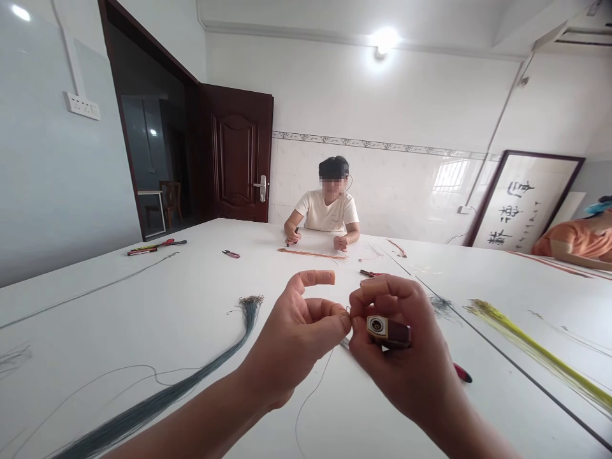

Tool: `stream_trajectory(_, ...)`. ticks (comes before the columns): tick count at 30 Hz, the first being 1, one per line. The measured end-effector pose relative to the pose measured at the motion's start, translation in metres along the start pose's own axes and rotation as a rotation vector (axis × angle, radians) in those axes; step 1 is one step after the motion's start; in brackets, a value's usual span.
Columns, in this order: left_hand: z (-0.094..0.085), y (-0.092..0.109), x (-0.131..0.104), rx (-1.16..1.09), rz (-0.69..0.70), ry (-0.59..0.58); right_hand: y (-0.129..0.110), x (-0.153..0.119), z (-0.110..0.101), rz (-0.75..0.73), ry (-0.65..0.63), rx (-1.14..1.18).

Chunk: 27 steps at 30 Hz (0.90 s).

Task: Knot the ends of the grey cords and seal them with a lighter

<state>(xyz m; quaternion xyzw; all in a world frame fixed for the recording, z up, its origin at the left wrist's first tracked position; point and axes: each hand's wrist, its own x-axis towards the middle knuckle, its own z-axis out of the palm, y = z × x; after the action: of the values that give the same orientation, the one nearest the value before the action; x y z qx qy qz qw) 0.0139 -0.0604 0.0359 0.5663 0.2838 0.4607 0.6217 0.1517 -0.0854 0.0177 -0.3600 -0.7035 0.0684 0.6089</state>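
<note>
Just above a smooth white table (pixel 186 293), brought nearly tip to tip, both hands closed in pinches. In the left hand (pixel 299 338), gripped between thumb and finger, a thin grey cord (pixel 297 417), hanging in a curve beneath the hands; at the fingertips, too small to make out in detail. In the right hand (pixel 423 344), also pinching there, a dark maroon block-shaped tool (pixel 399 335) with a pale end face, clasped within curled fingers. On the raised fingers, tan sleeve-like covers (pixel 326 277). Left of the left hand, a long bundle of blue-grey cords (pixel 210 366). Past the right wrist, partly hidden, a red-and-black handle (pixel 462 373). Farther right, a long yellow-green bundle of cords (pixel 526 335). Well beyond both hands, a person in a cream T-shirt (pixel 329 213), seated near an orange-brown strip of strands (pixel 310 254).
</note>
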Motion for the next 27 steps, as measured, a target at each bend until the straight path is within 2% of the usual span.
stream_trajectory(3, 0.000, -0.001, -0.001, -0.009, 0.000, 0.004, 0.002, 0.001, 0.002, -0.045, 0.035, -0.026)
stream_trajectory(6, -0.001, 0.001, -0.002, -0.018, -0.001, 0.008, 0.002, 0.002, 0.000, -0.028, 0.073, -0.046)
stream_trajectory(10, -0.002, 0.004, -0.003, -0.033, 0.030, 0.017, -0.001, 0.004, -0.004, 0.037, 0.052, -0.003)
stream_trajectory(16, -0.003, 0.005, -0.002, -0.038, 0.040, 0.019, -0.005, 0.003, -0.007, 0.029, 0.050, -0.019)
stream_trajectory(25, 0.000, 0.003, -0.005, -0.002, 0.012, -0.010, -0.004, -0.001, -0.015, -0.026, -0.164, -0.099)
stream_trajectory(27, 0.002, 0.002, -0.004, -0.006, 0.011, -0.009, -0.002, -0.001, -0.014, -0.045, -0.178, -0.091)
